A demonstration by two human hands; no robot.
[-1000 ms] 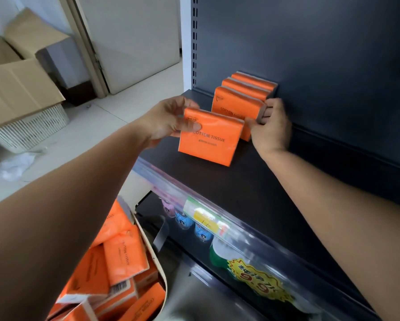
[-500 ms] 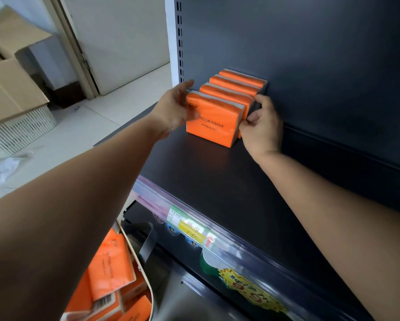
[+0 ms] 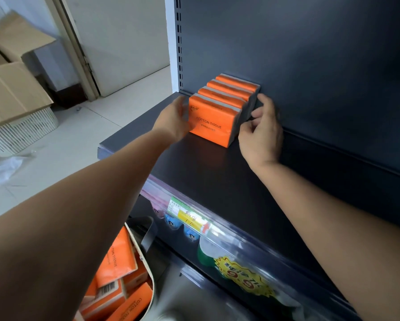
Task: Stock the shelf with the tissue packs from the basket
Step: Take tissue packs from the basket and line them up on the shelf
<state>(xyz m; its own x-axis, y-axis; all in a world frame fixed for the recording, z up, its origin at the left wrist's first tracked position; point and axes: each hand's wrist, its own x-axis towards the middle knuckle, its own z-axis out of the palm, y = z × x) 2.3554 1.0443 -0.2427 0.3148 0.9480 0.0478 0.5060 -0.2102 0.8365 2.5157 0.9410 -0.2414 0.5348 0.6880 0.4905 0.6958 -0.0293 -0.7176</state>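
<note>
Four tissue packs [image 3: 214,126] on one shelf [image 3: 206,172]; two hands [image 3: 173,119] [image 3: 261,133]; one basket [image 3: 151,281].

Four tissue packs [image 3: 226,98] stand in a row on the shelf [image 3: 217,172], running from the back panel [image 3: 310,54] at the far left corner toward the near edge. The left hand [image 3: 173,120] lies at the row's left and the right hand [image 3: 261,130] at its right. Below the shelf, near left, the basket [image 3: 151,278] holds more packs [image 3: 118,258].

Single head-worn view, facing forward and down.
Close over both forearms; shelf [image 3: 217,172] under the left hand [image 3: 173,120] and right hand [image 3: 261,130], basket [image 3: 151,278] below the left hand.
</note>
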